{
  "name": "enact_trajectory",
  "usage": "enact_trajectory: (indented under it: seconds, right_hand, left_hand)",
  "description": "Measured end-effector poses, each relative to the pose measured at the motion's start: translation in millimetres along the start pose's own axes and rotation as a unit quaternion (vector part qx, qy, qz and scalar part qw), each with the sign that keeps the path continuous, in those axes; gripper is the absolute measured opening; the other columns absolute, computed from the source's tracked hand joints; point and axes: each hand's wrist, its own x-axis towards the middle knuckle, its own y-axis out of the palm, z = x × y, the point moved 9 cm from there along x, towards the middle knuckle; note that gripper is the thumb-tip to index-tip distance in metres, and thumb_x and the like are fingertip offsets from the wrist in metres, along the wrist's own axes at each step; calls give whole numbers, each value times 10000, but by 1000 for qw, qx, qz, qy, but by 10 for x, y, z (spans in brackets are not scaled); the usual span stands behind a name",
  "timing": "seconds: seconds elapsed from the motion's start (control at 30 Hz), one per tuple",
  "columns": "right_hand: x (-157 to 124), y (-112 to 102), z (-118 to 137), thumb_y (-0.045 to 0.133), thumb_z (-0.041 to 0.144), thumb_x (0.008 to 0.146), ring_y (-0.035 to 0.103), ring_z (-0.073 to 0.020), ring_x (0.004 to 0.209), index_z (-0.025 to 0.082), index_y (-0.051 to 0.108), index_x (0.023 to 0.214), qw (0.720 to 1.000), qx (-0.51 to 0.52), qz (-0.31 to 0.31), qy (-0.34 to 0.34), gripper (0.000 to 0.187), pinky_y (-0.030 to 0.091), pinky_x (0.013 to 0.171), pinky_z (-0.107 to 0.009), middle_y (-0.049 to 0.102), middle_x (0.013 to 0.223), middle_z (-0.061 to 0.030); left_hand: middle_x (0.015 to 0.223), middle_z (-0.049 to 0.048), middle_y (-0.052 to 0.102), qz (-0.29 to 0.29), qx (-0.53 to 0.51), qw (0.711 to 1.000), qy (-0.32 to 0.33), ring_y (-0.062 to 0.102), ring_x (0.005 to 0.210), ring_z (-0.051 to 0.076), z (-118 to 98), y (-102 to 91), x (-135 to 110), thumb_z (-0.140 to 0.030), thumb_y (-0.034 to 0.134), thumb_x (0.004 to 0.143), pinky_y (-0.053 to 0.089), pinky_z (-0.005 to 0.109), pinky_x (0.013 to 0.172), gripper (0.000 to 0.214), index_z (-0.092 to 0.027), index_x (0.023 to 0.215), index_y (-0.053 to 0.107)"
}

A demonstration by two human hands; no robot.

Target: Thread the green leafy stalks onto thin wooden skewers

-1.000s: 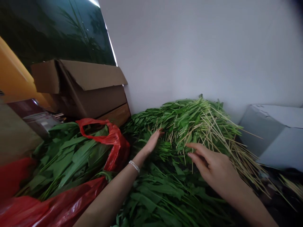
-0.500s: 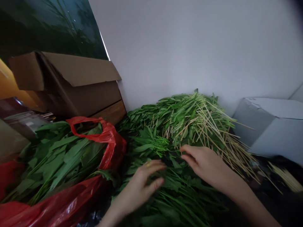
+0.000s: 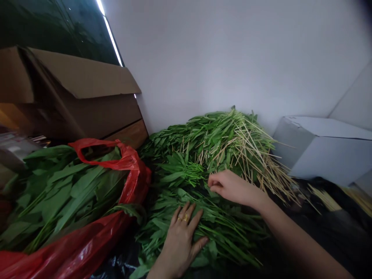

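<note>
My left hand [image 3: 181, 238], with a ring on one finger, rests with spread fingers on a loose pile of leafy green stems [image 3: 229, 236]. My right hand [image 3: 228, 188] hovers at the far edge of that pile, its fingertips curled together; whatever they may pinch is hidden. Just left of it lies a small bunch of greens [image 3: 181, 170] with its cut stems pointing right. Behind, a large heap of leafy greens [image 3: 200, 133] rests against the wall, with many thin wooden sticks [image 3: 255, 155] poking out on its right side.
A red plastic bag [image 3: 132, 176] full of broad-leaved greens [image 3: 78, 190] stands at the left. Behind it is an open cardboard box [image 3: 99, 110]. A white box [image 3: 331, 151] sits at the right, with more sticks [image 3: 327, 197] on black plastic before it.
My left hand has come down onto the leaf pile and its fingers have spread. My right hand's fingers have curled in. The view has shifted somewhat to the right.
</note>
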Motion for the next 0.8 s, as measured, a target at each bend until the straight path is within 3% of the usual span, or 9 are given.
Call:
enact_trajectory:
  seconds: [0.17, 0.4, 0.5, 0.6, 0.7, 0.8]
  right_hand:
    - [-297, 183, -215, 591, 149, 814, 615, -154, 691, 194, 676, 709, 998, -33, 51, 29, 142, 399, 637, -250, 684, 738, -6]
    - [-902, 371, -347, 576, 159, 823, 609, -156, 693, 193, 623, 688, 993, -51, 40, 103, 147, 435, 631, -246, 649, 757, -13]
    - [-973, 552, -303, 601, 130, 775, 640, -199, 793, 185, 652, 744, 985, -132, 18, 112, 81, 463, 691, -281, 678, 858, -55]
    - [-974, 682, -229, 540, 60, 776, 652, -220, 803, 169, 670, 768, 969, -223, -1, 108, 170, 472, 711, -302, 689, 863, -88]
    - [-974, 589, -195, 473, 79, 842, 653, -221, 750, 185, 668, 759, 965, -240, -35, 103, 237, 478, 691, -322, 683, 791, -69]
    - [-1006, 198, -224, 480, 168, 880, 663, -240, 785, 213, 694, 857, 968, -190, -127, 105, 220, 486, 693, -350, 706, 845, -55]
  left_hand:
    - [1488, 72, 419, -13, -5, 1000, 1, 354, 1381, 300, 4, -14, -21, -559, 510, 872, 316, 533, 1121, 650, -306, 1451, 360]
    - [1455, 82, 462, -51, -17, 999, 1, 389, 1356, 307, 26, 8, -28, -555, 522, 866, 338, 522, 1103, 620, -296, 1419, 416]
    - [1453, 98, 456, -73, -24, 997, 1, 387, 1352, 314, 15, -59, -47, -540, 535, 862, 341, 521, 1095, 624, -277, 1416, 418]
    - [1461, 123, 426, -125, -38, 991, 20, 365, 1355, 327, -21, -214, -110, -528, 557, 847, 310, 539, 1098, 652, -243, 1414, 404]
    - [1378, 144, 478, -225, -62, 971, 48, 387, 1311, 341, -60, -425, -256, -463, 568, 835, 292, 564, 1074, 516, -209, 1279, 502]
    - [1169, 134, 566, -305, -79, 948, 47, 478, 1163, 321, -76, -560, -414, -356, 571, 807, 352, 530, 986, 302, -200, 1066, 563]
